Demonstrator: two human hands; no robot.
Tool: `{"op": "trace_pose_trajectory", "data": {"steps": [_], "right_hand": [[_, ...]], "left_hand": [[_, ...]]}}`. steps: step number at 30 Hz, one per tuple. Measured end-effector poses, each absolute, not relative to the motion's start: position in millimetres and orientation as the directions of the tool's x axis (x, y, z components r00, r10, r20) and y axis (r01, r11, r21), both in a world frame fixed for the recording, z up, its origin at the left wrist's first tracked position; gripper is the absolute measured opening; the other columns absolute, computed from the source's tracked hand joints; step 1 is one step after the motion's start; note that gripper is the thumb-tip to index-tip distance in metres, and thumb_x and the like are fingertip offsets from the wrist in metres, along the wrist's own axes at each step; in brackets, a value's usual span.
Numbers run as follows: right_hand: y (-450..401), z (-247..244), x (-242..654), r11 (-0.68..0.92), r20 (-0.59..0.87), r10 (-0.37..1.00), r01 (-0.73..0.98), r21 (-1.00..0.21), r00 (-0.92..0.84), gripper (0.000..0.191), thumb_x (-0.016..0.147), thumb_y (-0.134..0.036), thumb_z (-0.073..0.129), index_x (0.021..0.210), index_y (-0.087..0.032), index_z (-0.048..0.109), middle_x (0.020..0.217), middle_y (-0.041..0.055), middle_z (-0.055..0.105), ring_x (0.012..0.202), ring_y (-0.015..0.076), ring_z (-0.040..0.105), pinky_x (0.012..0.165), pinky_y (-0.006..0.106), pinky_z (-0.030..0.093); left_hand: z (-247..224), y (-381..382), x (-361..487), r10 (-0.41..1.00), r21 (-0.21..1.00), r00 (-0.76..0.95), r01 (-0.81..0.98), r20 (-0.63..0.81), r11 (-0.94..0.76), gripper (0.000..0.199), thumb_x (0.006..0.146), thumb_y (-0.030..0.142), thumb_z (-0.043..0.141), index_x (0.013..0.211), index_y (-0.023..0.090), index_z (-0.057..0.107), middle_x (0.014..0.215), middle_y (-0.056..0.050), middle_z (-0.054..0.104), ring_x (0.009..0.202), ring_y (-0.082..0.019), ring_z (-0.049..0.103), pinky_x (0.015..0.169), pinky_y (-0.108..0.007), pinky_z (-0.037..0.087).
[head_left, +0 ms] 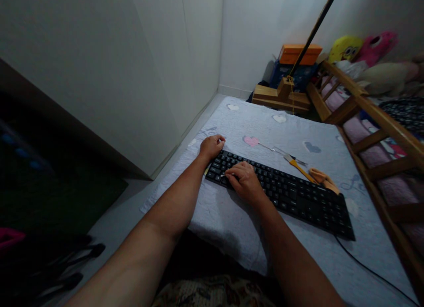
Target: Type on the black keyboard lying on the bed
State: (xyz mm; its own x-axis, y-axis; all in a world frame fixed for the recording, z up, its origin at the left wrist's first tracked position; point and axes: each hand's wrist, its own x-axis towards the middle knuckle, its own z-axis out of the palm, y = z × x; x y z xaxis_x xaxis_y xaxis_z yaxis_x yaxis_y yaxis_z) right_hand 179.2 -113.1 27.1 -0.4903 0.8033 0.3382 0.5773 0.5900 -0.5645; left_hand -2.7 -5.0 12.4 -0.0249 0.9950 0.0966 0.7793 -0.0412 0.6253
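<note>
A black computer keyboard lies slantwise on a pale blue cloth with heart patterns. My left hand rests at its far left corner with the fingers curled in against the edge; the exact grip is partly hidden. Over the left-hand keys, my right hand is closed in a pinch. A small white stick, thin like a cotton swab, pokes out from those fingers and reaches the keys. Behind the keyboard lie a brush with a yellow handle, a thin metal tool and a crumpled orange-tan cloth.
The keyboard's cable trails off toward the lower right. A white panel wall borders the left side, and a wooden bed rail the right. Beyond the cloth stand a wooden base with a pole and an orange box.
</note>
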Motion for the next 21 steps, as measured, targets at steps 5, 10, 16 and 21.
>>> {"op": "trace_pose_trajectory", "data": {"steps": [5, 10, 16, 21], "right_hand": [[-112.2, 25.0, 177.1, 0.593, 0.335, 0.8, 0.572, -0.566, -0.497, 0.015, 0.094, -0.021, 0.063, 0.088, -0.023, 0.077, 0.087, 0.0039, 0.076, 0.091, 0.0218, 0.06, 0.092, 0.04, 0.038], [-111.6, 26.0, 176.8, 0.587, 0.338, 0.806, 0.584, -0.561, -0.486, 0.016, 0.095, -0.022, 0.063, 0.088, -0.023, 0.077, 0.089, 0.0048, 0.075, 0.091, 0.022, 0.059, 0.092, 0.04, 0.039], [-108.5, 26.5, 176.5, 0.561, 0.321, 0.826, 0.621, -0.547, -0.464, 0.016, 0.095, -0.021, 0.062, 0.091, -0.022, 0.077, 0.092, 0.0059, 0.076, 0.093, 0.0233, 0.059, 0.092, 0.041, 0.039], [-105.7, 25.9, 176.2, 0.559, 0.329, 0.828, 0.635, -0.532, -0.453, 0.016, 0.095, -0.02, 0.061, 0.091, -0.023, 0.077, 0.092, 0.0055, 0.076, 0.092, 0.0231, 0.058, 0.089, 0.04, 0.039]], "left_hand": [[11.8, -4.6, -2.8, 0.995, 0.63, -0.027, 0.776, 0.099, -0.042, 0.029, 0.088, 0.028, 0.055, 0.106, 0.02, 0.076, 0.084, -0.003, 0.073, 0.08, -0.017, 0.064, 0.074, -0.026, 0.046], [10.9, -4.0, -3.2, 0.994, 0.626, -0.023, 0.779, 0.103, -0.047, 0.03, 0.088, 0.028, 0.055, 0.106, 0.019, 0.076, 0.086, -0.004, 0.073, 0.078, -0.017, 0.063, 0.075, -0.027, 0.046], [10.6, -3.5, -3.4, 0.995, 0.63, -0.026, 0.776, 0.094, -0.039, 0.029, 0.088, 0.029, 0.055, 0.106, 0.02, 0.076, 0.085, -0.003, 0.073, 0.078, -0.017, 0.063, 0.074, -0.026, 0.046], [11.2, -4.2, -3.3, 0.995, 0.629, -0.023, 0.776, 0.099, -0.044, 0.029, 0.088, 0.028, 0.055, 0.106, 0.02, 0.076, 0.085, -0.003, 0.073, 0.079, -0.017, 0.063, 0.073, -0.026, 0.045]]}}
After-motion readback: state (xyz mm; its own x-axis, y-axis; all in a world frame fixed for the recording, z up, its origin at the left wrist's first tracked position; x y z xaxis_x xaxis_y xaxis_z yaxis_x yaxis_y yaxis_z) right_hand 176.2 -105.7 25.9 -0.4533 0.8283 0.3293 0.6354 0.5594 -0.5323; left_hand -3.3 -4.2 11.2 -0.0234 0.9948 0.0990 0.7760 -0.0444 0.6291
